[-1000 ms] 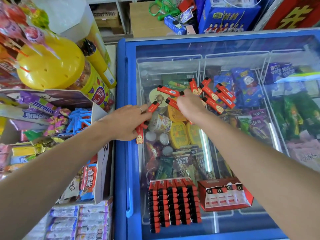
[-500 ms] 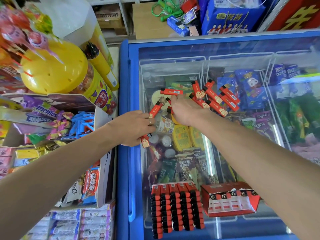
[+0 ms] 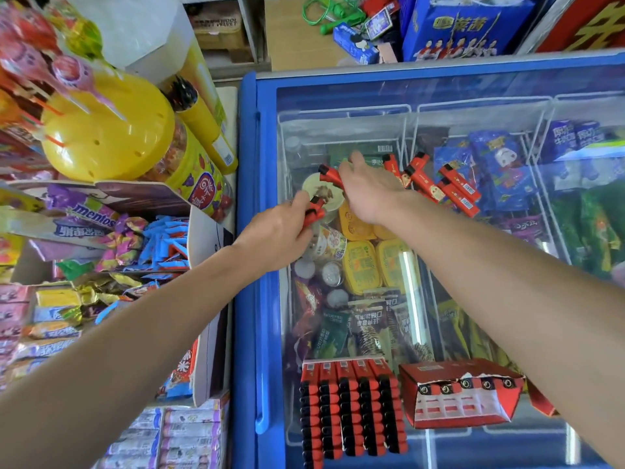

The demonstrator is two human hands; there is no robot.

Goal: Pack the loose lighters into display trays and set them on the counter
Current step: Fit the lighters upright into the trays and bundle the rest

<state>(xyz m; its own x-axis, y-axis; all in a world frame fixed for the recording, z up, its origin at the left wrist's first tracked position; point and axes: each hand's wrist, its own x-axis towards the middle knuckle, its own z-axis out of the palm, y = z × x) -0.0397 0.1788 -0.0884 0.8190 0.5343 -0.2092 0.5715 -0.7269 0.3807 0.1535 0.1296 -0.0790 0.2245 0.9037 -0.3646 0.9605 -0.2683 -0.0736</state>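
1 more lighter now sits under my right hand, fingers curled on it, up from the freezer lid. Left hand clamps its bundle, shifted rightward. Loose lighters remain; I judge gathering unfinished, tray unfilled.

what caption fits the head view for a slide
Left hand grips red lighters while right hand reaches for a loose lighter on the freezer lid.

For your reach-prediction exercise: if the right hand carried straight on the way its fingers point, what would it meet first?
The right hand points up-left across the freezer lid. It already touches a loose red lighter; beyond that, probably only bare glass, though depth is unclear.
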